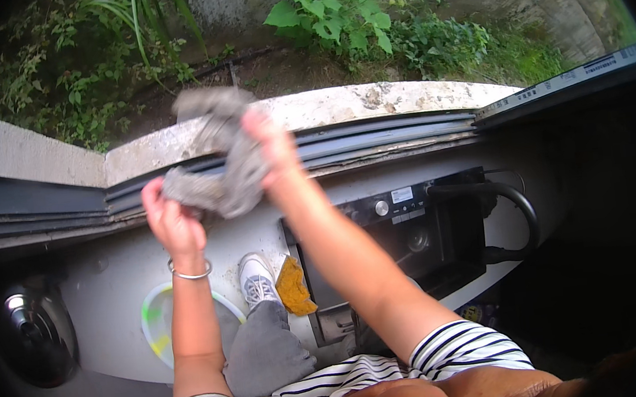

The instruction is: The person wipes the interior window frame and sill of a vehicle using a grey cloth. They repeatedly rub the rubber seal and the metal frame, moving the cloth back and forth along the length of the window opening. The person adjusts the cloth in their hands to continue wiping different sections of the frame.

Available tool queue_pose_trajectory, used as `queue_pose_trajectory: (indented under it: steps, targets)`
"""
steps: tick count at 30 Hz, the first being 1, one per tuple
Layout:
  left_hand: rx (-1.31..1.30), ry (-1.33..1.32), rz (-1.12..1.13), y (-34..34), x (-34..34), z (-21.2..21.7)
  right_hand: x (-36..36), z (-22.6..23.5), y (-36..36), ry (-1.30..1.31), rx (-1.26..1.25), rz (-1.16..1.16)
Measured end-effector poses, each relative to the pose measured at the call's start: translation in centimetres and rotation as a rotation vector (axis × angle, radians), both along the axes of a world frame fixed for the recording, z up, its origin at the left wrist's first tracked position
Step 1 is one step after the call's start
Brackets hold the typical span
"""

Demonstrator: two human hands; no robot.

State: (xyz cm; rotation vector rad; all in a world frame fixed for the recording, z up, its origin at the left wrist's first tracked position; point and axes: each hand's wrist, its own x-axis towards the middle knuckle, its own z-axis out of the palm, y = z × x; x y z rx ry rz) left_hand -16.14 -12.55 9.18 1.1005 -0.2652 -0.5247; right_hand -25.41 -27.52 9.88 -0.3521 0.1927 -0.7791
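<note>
A grey, damp-looking rag point(241, 164) stretches in a twisted loop between my two hands, above the window sill. My left hand point(177, 222), with a bangle at its wrist, grips the rag's lower left end. Higher and to the right, my right hand point(275, 147) holds the rag's other part; motion blurs its fingers and the rag's upper end. Under the rag run the grey window tracks point(313, 149), and beyond them lies the stained white outer sill point(408, 97).
My shoe point(257, 281) stands on the white counter point(104, 298) beside a yellow-brown cloth point(293, 286). Left of it is a basin point(148, 317) with a coloured rim. A black appliance point(446, 239) with a hose is at the right, a dark lidded pot point(34, 333) far left. Plants point(346, 21) grow outside.
</note>
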Motion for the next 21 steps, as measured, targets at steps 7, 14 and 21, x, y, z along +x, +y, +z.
queue_pose_trajectory:
  steps: [7, 14, 21]
  targets:
    - [-0.044, 0.11, -0.98, -5.7, -12.9, 6.1, -22.8, 6.3, -10.6, 0.309, -0.279, -0.417]
    - [0.103, 0.418, -1.17, -7.5, -19.0, 1.0, -27.8, 4.1, -11.3, 0.925, -0.385, -0.318]
    - [-0.193, 0.434, -1.013, -7.5, -14.8, -0.2, -27.8, 2.6, -7.8, 0.492, -0.278, -0.341]
